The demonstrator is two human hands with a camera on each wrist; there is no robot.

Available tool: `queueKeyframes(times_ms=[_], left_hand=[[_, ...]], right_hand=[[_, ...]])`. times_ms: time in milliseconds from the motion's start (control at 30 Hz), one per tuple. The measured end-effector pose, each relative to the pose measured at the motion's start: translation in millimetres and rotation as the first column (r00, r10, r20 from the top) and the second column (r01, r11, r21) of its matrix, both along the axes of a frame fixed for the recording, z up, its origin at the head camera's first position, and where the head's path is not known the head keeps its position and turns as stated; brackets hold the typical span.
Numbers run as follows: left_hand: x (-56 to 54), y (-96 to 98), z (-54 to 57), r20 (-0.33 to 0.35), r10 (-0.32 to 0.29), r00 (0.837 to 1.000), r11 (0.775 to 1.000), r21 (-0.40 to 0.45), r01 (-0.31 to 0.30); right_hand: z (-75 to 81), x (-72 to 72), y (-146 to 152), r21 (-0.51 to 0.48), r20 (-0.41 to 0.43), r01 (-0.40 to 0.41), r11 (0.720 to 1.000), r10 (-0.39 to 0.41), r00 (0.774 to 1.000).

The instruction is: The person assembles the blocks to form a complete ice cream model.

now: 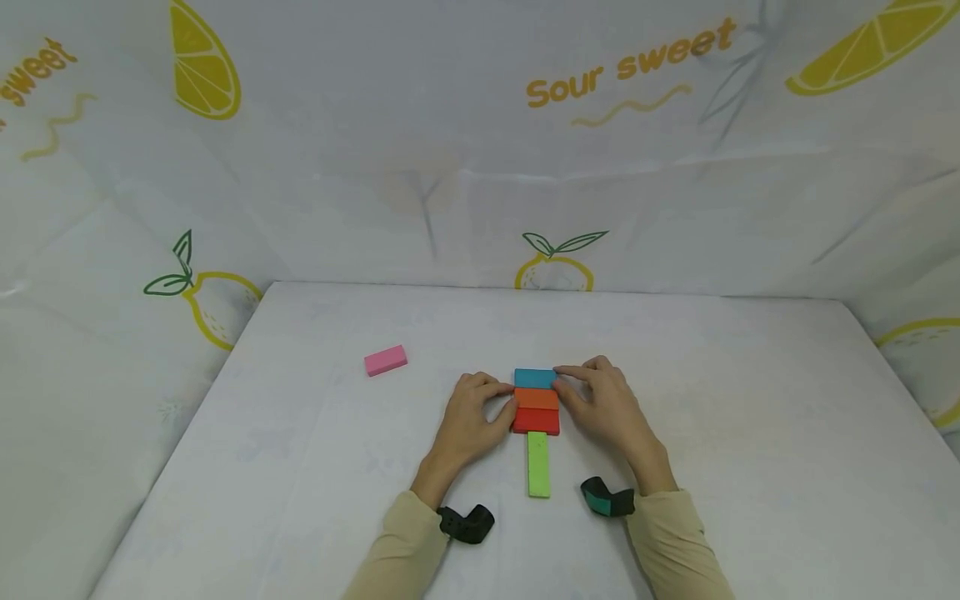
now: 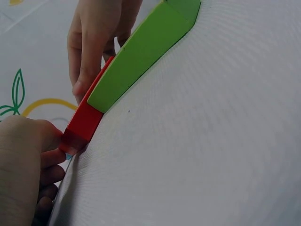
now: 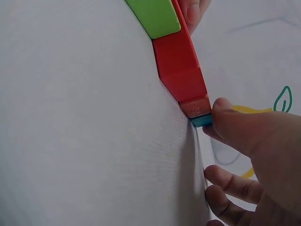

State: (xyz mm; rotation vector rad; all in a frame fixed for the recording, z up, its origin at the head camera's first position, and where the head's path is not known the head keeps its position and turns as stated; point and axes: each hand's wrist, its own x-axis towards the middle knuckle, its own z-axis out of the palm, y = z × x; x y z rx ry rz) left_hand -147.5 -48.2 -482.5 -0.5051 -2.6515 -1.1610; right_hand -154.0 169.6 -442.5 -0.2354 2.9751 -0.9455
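Four flat blocks lie together on the white table: a blue block farthest, then an orange block and a red block, stacked edge to edge. A green block extends lengthwise toward the person from the red one's near side. My left hand touches the row's left ends with thumb and index finger, the thumb beside orange and red. From the other side, my right hand has its thumb and index fingertips at the blue block's right end. In the right wrist view the thumb rests against that end.
A pink block lies apart, at the back left of the table. Behind the table hangs a white cloth printed with lemons and lettering. Each wrist carries a dark strapped device, the left one and the right one.
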Motion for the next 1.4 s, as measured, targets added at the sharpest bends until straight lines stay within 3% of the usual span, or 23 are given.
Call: queueKeyframes(times_ms=[500, 667, 867, 1067, 1400], left_hand=[[-4.6, -7.8, 1.0, -0.023, 0.019, 1.000, 0.994, 0.104, -0.017], [-11.4, -23.6, 2.8, -0.068, 0.089, 0.994, 0.986, 0.145, -0.078], [-18.5, -52.7, 9.3, -0.075, 0.198, 0.977, 0.966, 0.184, -0.182], [-22.7, -80.5, 11.8, -0.094, 0.321, 0.943, 0.930, 0.221, -0.294], [-22.0, -107.8, 10.1, -0.122, 0.517, 0.847, 0.840, 0.259, -0.476]], right_hand=[[-2.3, -1.2, 0.3, 0.010, -0.001, 0.004, 1.000, -0.004, 1.000], [-2.5, -1.1, 0.5, 0.002, -0.004, -0.001, 1.000, 0.001, 1.000], [-2.6, -0.9, 0.8, 0.002, -0.006, -0.005, 1.000, 0.005, 1.000], [-3.1, -1.5, 1.4, 0.004, -0.006, -0.008, 1.000, 0.008, 1.000], [-3.6, -1.7, 1.7, 0.001, -0.002, -0.007, 1.000, 0.007, 1.000]])
